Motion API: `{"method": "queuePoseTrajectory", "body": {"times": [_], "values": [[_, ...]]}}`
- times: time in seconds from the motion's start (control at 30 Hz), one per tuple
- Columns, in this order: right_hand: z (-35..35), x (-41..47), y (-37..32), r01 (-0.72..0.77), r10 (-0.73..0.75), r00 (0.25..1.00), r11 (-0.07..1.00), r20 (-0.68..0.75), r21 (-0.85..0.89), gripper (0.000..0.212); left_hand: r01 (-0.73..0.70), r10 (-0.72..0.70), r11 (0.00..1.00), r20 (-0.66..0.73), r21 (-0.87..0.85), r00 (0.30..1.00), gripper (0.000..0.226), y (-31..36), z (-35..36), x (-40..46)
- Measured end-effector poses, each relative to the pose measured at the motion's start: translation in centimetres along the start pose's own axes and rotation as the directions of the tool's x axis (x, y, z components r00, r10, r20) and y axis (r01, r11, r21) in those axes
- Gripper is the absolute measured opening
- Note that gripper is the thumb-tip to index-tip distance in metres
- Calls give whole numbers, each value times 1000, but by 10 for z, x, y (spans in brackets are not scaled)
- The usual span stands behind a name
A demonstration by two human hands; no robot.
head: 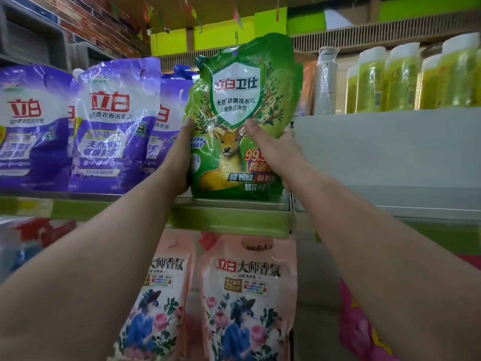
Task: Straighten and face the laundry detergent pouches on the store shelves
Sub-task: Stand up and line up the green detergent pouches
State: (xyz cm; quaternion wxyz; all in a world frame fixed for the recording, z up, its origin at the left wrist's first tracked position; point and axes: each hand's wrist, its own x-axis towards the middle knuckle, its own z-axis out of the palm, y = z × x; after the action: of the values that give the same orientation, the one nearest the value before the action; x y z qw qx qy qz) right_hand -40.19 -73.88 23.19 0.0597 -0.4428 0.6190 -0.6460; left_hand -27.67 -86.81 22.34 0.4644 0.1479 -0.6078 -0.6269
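Green pouch (242, 121) stands at the front lip of the upper shelf (229, 214), label toward the aisle, top leaning a little right. Left hand (182, 155) grips its left edge, thumb laid on the front; right hand (270, 147) holds the right side, thumb pressed on the label and fingers wrapped behind. The step in hand looks like squaring this one pouch: it faces out, but the slack upper half bows. Next it likely needs its base seated flat, the top pulled upright, and a nudge into line with the purple pouches (114, 121) just beside it on the left. Those crowd its left edge, one partly tucked behind, leaving little room to shift. A white divider (377, 142) bounds the right. Pink pouches (247, 295) stand below; yellow bottles (406, 79) stand well to the right.
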Motion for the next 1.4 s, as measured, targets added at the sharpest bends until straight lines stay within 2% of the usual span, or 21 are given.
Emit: {"method": "queuePoseTrajectory", "body": {"times": [0.2, 0.4, 0.63, 0.77, 0.87, 1.07, 1.3, 1.4], "values": [[5, 2, 1, -13, 15, 1000, 997, -25, 77, 99, 9, -7, 1000, 93, -24, 996, 48, 0, 2, 2], [7, 1, 2, -29, 39, 997, 990, -73, 135, 91, 45, -43, 999, 100, -20, 994, 55, 1, 3, 1], [-1, -3, -1, -36, 58, 993, 979, -107, 201, 56, -6, 13, 1000, 240, -31, 971, 53, 3, 12, 1], [-12, -6, -2, -19, 48, 992, 971, -114, 240, 47, 6, 18, 998, 373, -64, 928, 59, 1, 25, -6], [-28, -8, -3, 5, 25, 992, 972, -125, 234, 34, 3, 30, 996, 395, -84, 918, 58, 0, 40, -11], [-76, -12, 2, 31, 7, 985, 976, -171, 215, 32, 20, 23, 996, 445, -90, 895, 57, -7, 87, -19], [-148, -20, 12, 35, 9, 970, 984, -244, 176, 43, 2, 25, 999, 512, -52, 859, 49, -17, 157, -28], [-179, -24, 15, 21, 23, 960, 988, -279, 155, 50, 4, -5, 1000, 519, 3, 855, 53, -19, 188, -33]]}}
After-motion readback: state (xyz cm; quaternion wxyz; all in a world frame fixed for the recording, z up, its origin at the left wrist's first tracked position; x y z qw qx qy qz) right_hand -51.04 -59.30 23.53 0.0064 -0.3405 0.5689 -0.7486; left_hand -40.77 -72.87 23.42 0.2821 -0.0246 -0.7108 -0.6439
